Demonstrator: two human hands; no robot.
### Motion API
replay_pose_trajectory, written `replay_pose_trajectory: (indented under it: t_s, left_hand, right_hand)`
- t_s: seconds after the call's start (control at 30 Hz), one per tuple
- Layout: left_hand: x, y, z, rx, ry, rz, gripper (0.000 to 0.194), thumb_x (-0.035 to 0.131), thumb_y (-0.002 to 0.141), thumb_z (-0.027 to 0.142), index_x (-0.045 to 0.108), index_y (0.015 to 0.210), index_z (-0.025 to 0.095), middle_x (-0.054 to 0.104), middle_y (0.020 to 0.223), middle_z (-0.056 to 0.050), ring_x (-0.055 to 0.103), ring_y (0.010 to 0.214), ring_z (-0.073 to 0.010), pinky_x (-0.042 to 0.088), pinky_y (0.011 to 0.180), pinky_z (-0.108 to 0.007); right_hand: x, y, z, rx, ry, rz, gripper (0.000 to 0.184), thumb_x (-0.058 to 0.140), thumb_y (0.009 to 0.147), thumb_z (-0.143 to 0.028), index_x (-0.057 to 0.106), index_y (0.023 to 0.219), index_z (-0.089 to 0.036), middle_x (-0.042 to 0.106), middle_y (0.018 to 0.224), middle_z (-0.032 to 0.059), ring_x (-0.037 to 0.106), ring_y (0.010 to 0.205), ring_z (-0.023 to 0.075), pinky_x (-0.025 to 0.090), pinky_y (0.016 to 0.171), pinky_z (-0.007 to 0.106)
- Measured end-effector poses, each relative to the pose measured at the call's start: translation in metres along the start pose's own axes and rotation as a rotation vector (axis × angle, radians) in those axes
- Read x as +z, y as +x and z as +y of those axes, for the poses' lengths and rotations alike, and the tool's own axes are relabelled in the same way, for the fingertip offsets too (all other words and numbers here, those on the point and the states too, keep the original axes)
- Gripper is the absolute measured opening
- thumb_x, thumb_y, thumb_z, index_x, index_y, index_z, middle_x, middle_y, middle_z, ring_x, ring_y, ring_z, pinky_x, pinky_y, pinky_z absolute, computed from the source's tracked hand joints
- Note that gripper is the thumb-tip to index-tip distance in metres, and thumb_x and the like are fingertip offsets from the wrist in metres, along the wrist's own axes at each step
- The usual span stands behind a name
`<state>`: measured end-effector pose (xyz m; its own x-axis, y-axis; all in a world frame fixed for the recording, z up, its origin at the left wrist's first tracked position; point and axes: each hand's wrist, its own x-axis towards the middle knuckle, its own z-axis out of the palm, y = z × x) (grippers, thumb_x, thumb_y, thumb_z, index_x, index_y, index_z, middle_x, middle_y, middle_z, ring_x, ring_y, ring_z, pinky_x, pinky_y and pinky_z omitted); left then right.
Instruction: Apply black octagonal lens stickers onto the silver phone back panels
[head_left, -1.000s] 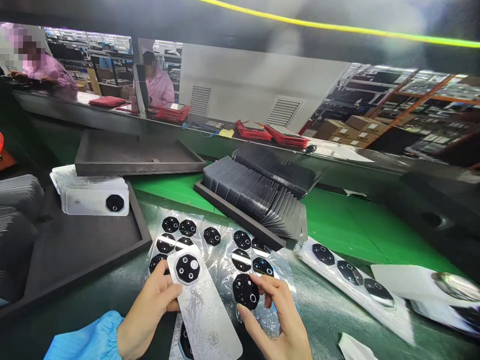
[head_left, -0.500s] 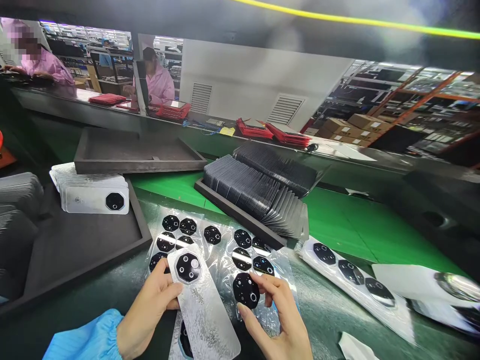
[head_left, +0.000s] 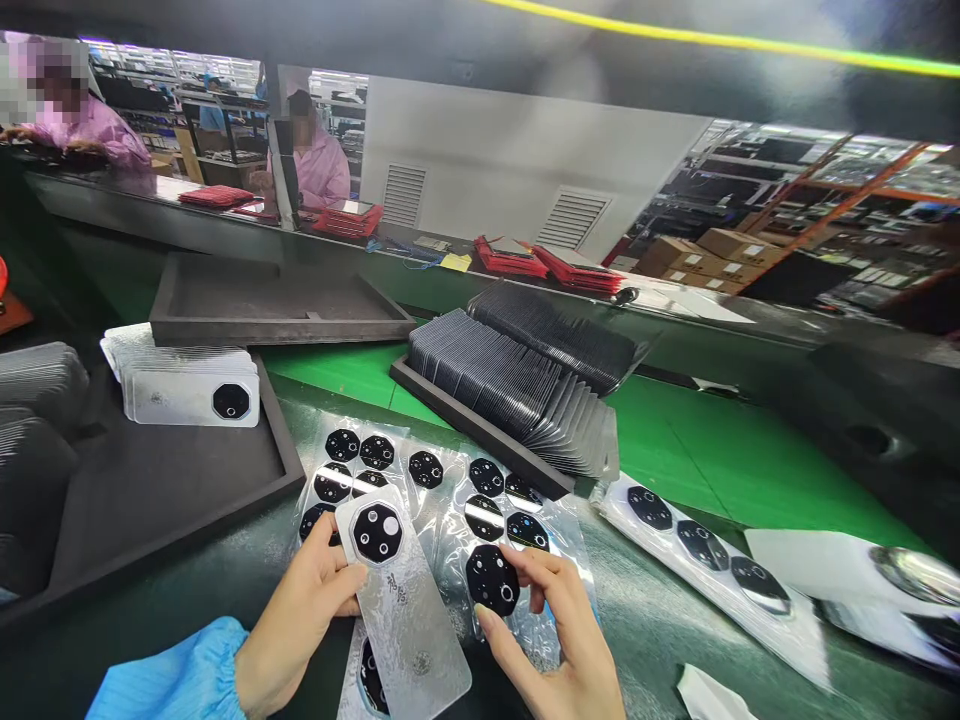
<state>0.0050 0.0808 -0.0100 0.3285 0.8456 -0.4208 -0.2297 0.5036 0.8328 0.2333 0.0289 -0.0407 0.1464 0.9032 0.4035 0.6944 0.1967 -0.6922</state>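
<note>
My left hand (head_left: 319,590) is closed on the upper left edge of a silvery phone back cover (head_left: 420,620), which has an octagonal camera area with several holes at its top. Between the thumb and fingers of my right hand (head_left: 551,620) is a black octagonal camera lens cover (head_left: 493,580), held by its edge just right of the phone back cover. Behind both hands, more black lens covers (head_left: 486,476) lie on clear plastic film (head_left: 450,510). Another phone back cover (head_left: 352,690) lies partly hidden beneath the held one.
At left, a dark tray (head_left: 172,500) carries a fanned stack of silver covers (head_left: 191,390). Another dark tray (head_left: 277,330) sits behind it. Dark panels (head_left: 487,370) stand in a rack at centre. Film-wrapped lens covers (head_left: 701,545) lie right. People in pink (head_left: 322,165) sit across the bench.
The phone back cover in my left hand has tilted slightly, its lower end shifting a little left and up. My right hand keeps its hold on the lens cover, almost still.
</note>
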Motion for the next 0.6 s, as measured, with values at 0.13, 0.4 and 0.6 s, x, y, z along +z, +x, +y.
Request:
replay_pose_trajectory:
  t_s: [0.13,0.4,0.6]
  left_hand:
    - [0.0003,-0.0007,0.0008,-0.001,0.003,-0.005,0.062,0.068,0.086,0.036,0.039,0.139,0.021,0.074,0.11,-0.01,0.07,0.101,-0.0259,0.055,0.078,-0.033]
    - [0.0017,-0.0023,0.0024,0.006,-0.004,0.011,0.068,0.07,0.085,0.035,0.036,0.144,0.026,0.074,0.111,-0.007,0.07,0.1,-0.0247,0.054,0.079,-0.032]
    - [0.0015,-0.0028,0.0015,-0.004,0.004,0.034,0.061,0.07,0.084,0.035,0.045,0.139,0.026,0.074,0.114,-0.007,0.07,0.101,-0.0251,0.053,0.083,-0.034]
  right_hand:
    - [0.0,0.0009,0.0003,-0.004,0.0,0.007,0.036,0.066,0.087,-0.032,0.058,0.121,-0.026,0.058,0.105,0.0062,0.057,0.083,0.0192,0.05,0.068,0.031]
    - [-0.0006,0.0012,0.0,-0.018,-0.002,0.004,0.036,0.066,0.087,-0.032,0.057,0.122,-0.026,0.057,0.106,0.0064,0.058,0.083,0.0197,0.051,0.071,0.033]
    - [-0.0002,0.0019,-0.0009,-0.016,0.009,0.0,0.036,0.065,0.088,-0.032,0.056,0.122,-0.027,0.056,0.105,0.0067,0.057,0.082,0.0199,0.051,0.072,0.034]
